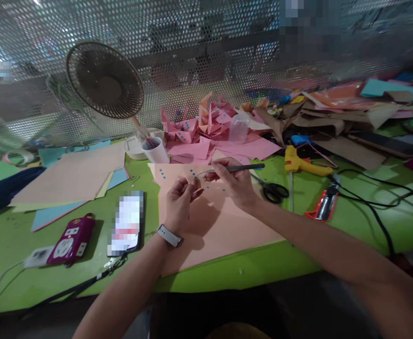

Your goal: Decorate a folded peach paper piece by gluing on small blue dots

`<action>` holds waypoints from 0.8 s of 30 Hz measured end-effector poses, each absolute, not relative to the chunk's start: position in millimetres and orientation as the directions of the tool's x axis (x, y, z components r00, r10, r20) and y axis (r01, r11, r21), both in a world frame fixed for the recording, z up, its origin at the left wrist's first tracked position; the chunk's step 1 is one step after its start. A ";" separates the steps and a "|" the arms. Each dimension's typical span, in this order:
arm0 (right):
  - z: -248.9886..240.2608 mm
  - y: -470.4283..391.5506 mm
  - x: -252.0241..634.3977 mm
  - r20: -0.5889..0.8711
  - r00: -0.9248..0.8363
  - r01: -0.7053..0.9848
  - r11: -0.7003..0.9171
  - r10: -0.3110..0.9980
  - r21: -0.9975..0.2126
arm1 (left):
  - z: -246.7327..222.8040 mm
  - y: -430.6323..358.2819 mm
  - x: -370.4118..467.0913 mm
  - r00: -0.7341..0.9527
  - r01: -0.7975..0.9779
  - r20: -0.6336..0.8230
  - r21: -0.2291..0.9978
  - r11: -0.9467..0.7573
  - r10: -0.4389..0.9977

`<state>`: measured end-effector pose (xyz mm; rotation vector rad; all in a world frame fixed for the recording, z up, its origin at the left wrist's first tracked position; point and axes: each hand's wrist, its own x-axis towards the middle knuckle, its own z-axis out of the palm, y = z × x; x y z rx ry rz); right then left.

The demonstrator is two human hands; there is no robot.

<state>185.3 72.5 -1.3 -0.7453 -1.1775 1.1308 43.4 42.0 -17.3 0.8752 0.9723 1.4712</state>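
Observation:
My right hand (233, 181) grips a pair of tweezers (242, 167) with a dark handle, its thin bent metal tip pointing left. That tip meets the fingertips of my left hand (181, 194), which are pinched together; whatever small thing sits between them is too small to make out. Both hands are above a large peach paper sheet (224, 226). Behind the left fingers lies a peach paper piece (171, 170) marked with small blue dots. A few more blue dots show on the sheet below the right hand.
Black scissors (276, 192), a yellow glue gun (303, 162) and a red box cutter (324, 202) lie right, among black cables. Left are a phone (126, 223), a purple power bank (71, 239) and stacked paper (75, 174). Behind stand a fan (106, 80), a white cup (156, 150) and folded pink papers (217, 115).

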 end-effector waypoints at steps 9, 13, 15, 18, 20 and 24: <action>-4.0 76.9 187.6 0.323 -0.038 -0.237 0.305 0.946 -0.922 | -16.9 42.0 42.6 -0.124 -0.385 -0.005 0.922 -0.043 0.992; -4.9 77.1 188.1 0.339 -0.056 -0.241 0.317 0.939 -0.917 | -17.1 42.1 42.3 -0.113 -0.388 -0.013 0.921 -0.032 0.993; -5.0 77.2 188.3 0.349 -0.058 -0.242 0.325 0.935 -0.914 | -17.0 42.4 42.2 -0.112 -0.379 -0.019 0.925 -0.025 0.994; -5.1 77.4 188.7 0.353 -0.061 -0.238 0.330 0.934 -0.913 | -17.2 42.9 42.0 -0.110 -0.378 -0.020 0.926 -0.023 0.994; -5.2 77.6 188.9 0.343 -0.068 -0.234 0.319 0.937 -0.918 | -17.3 42.9 41.8 -0.110 -0.377 -0.023 0.926 -0.021 0.994; -5.0 78.4 188.6 0.329 -0.078 -0.258 0.300 0.941 -0.918 | -16.7 42.1 41.7 -0.103 -0.378 -0.028 0.926 -0.013 0.994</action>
